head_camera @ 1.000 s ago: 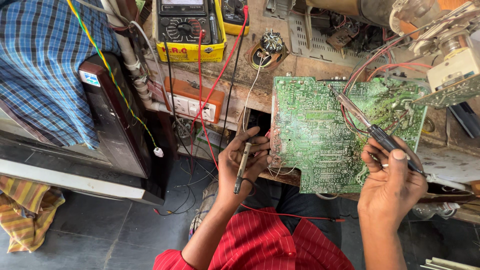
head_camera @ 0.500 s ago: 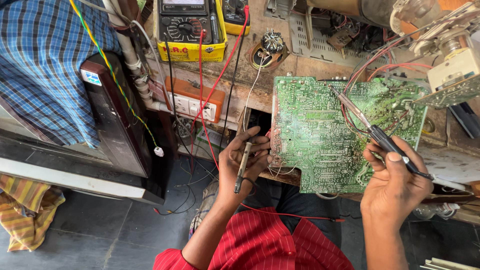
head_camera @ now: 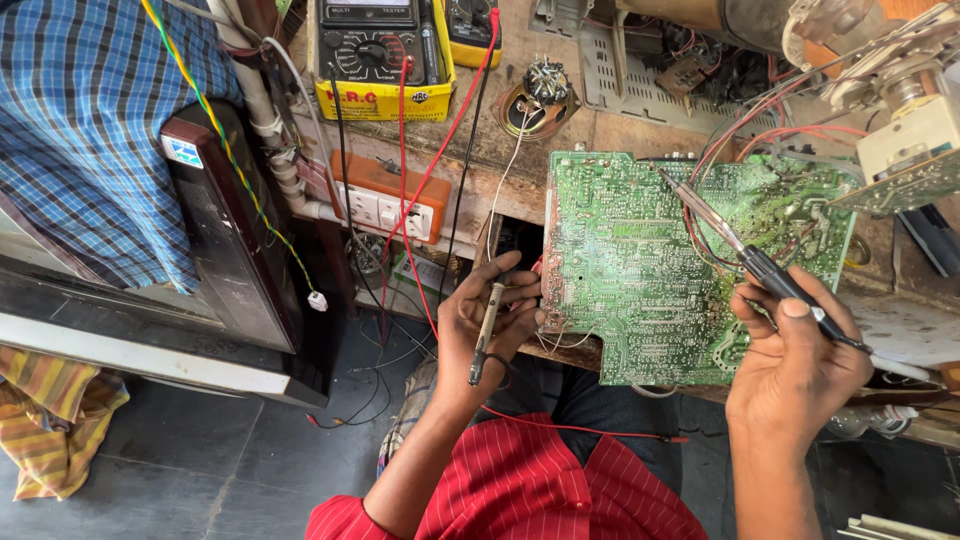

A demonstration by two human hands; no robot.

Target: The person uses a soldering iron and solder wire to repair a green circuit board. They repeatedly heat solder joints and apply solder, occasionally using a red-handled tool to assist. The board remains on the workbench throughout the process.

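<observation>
A large green circuit board [head_camera: 660, 270] lies solder side up on the wooden bench edge. My left hand [head_camera: 488, 325] grips the board's left edge and also holds a slim dark probe [head_camera: 485, 333] pointing down. My right hand [head_camera: 795, 370] holds a soldering iron [head_camera: 745, 255] by its black handle. The iron's metal tip rests on the upper middle of the board. Red wires run from the board's upper right corner.
A yellow multimeter [head_camera: 378, 55] with red and black leads sits at the back. An orange and white power strip [head_camera: 385, 198] hangs on the bench front. A small speaker [head_camera: 538, 105], a black television set [head_camera: 225, 240] under blue checked cloth [head_camera: 90, 130], and another board [head_camera: 900, 170] surround me.
My right hand has shifted slightly on the iron's handle. The left hand and the board have stayed where they were.
</observation>
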